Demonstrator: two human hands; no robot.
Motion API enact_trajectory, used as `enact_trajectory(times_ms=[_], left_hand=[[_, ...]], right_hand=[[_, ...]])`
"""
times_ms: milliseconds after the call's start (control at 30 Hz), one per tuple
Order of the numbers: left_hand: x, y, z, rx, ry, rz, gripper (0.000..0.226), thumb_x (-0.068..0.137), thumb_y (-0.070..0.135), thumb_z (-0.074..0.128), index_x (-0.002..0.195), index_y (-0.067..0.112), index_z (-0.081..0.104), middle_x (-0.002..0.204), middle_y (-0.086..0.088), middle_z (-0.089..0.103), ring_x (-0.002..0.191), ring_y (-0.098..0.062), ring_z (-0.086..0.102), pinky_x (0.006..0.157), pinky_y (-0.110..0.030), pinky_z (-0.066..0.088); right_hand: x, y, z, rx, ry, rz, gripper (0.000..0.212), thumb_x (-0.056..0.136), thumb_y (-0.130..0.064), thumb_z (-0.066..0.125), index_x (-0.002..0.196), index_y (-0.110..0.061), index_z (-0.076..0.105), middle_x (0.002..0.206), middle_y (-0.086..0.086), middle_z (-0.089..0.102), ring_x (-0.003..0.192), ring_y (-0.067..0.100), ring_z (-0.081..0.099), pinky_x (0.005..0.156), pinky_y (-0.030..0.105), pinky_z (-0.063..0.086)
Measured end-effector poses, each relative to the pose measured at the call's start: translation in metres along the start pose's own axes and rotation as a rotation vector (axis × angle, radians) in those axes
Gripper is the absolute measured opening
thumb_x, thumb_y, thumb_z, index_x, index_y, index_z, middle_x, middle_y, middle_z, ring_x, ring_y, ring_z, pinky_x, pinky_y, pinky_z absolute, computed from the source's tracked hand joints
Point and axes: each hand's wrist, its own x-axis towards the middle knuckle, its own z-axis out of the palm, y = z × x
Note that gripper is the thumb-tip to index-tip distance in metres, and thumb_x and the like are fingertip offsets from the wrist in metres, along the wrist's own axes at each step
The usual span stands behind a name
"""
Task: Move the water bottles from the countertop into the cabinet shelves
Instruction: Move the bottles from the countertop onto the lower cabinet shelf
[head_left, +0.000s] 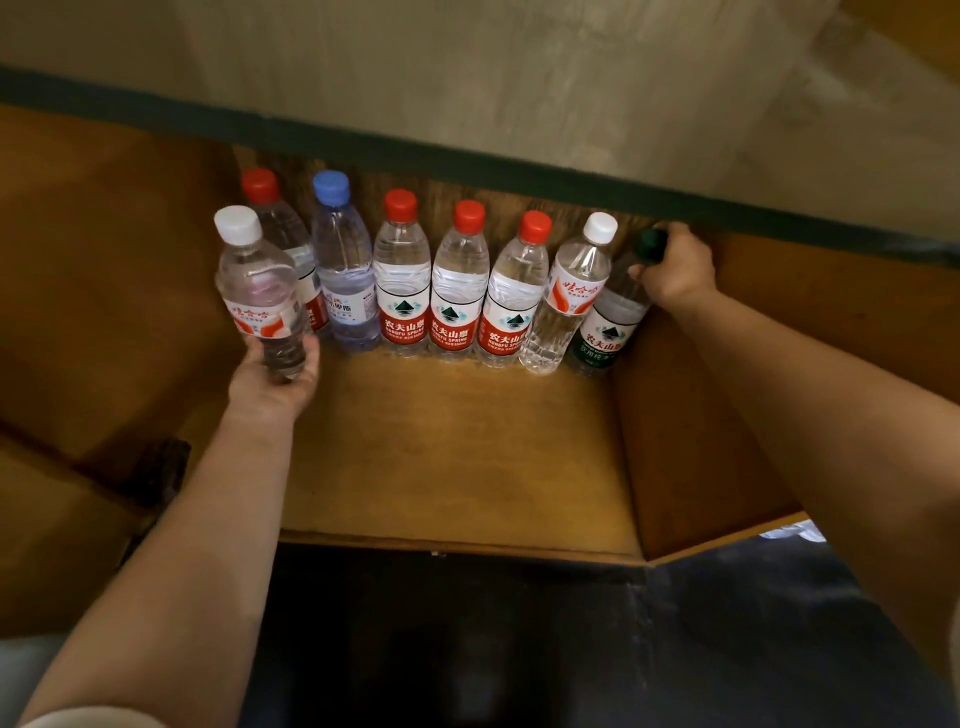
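Several water bottles stand in a row along the back of a wooden cabinet shelf (457, 457). My left hand (278, 376) grips the base of a white-capped bottle (257, 291) at the row's left end, in front of a red-capped one (275, 218). My right hand (675, 267) holds the neck of a green-capped bottle (615, 322) at the right end, against the cabinet's side wall. Between them stand a blue-capped bottle (345, 270), three red-capped bottles with red labels (457, 291) and another white-capped bottle (569, 296).
The countertop's dark edge (467, 161) overhangs the shelf from above. A wooden side wall (691, 426) bounds the shelf on the right, and an open cabinet door (93, 312) stands on the left. The front half of the shelf is bare wood. Dark floor lies below.
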Motion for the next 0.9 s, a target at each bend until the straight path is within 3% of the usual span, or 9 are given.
enact_trajectory(times_ms=[233, 400, 567, 733, 900], left_hand=[[0.011, 0.005, 0.003, 0.052, 0.007, 0.015, 0.040, 0.097, 0.019, 0.045, 0.134, 0.005, 0.046, 0.132, -0.020, 0.050, 0.123, -0.035, 0.047, 0.095, -0.041, 0.048], [0.012, 0.010, 0.008, -0.024, -0.013, -0.058, 0.052, 0.094, 0.036, 0.047, 0.135, 0.004, 0.044, 0.131, -0.025, 0.044, 0.124, -0.038, 0.041, 0.090, -0.040, 0.048], [0.005, 0.005, 0.012, -0.082, 0.020, -0.049, 0.046, 0.091, 0.027, 0.052, 0.130, 0.002, 0.046, 0.129, -0.026, 0.045, 0.119, -0.039, 0.043, 0.092, -0.040, 0.049], [0.002, 0.001, 0.013, -0.193, 0.011, -0.036, 0.048, 0.090, 0.023, 0.054, 0.131, 0.001, 0.044, 0.131, -0.027, 0.040, 0.120, -0.041, 0.041, 0.093, -0.044, 0.048], [0.004, -0.003, 0.010, -0.170, -0.088, -0.008, 0.044, 0.094, 0.025, 0.047, 0.132, 0.003, 0.045, 0.131, -0.024, 0.049, 0.121, -0.037, 0.047, 0.099, -0.043, 0.045]], right_hand=[[0.004, 0.002, 0.001, 0.022, -0.013, -0.002, 0.041, 0.088, -0.009, 0.058, 0.127, -0.005, 0.045, 0.132, 0.017, 0.051, 0.125, 0.032, 0.044, 0.104, 0.036, 0.035], [0.004, 0.006, 0.002, 0.117, 0.010, -0.004, 0.043, 0.087, -0.006, 0.059, 0.127, -0.008, 0.046, 0.129, 0.014, 0.053, 0.122, 0.029, 0.048, 0.089, 0.026, 0.036], [0.007, 0.008, 0.005, 0.098, 0.010, -0.013, 0.042, 0.086, -0.008, 0.060, 0.126, -0.011, 0.047, 0.126, 0.012, 0.055, 0.119, 0.026, 0.050, 0.081, 0.023, 0.035], [0.010, 0.010, 0.008, 0.055, 0.032, -0.033, 0.041, 0.087, -0.011, 0.058, 0.127, -0.010, 0.048, 0.125, 0.012, 0.055, 0.117, 0.027, 0.051, 0.084, 0.025, 0.038], [0.010, 0.011, 0.010, 0.053, 0.028, -0.024, 0.035, 0.090, -0.012, 0.055, 0.124, -0.010, 0.049, 0.121, 0.011, 0.057, 0.112, 0.025, 0.053, 0.079, 0.024, 0.037]])
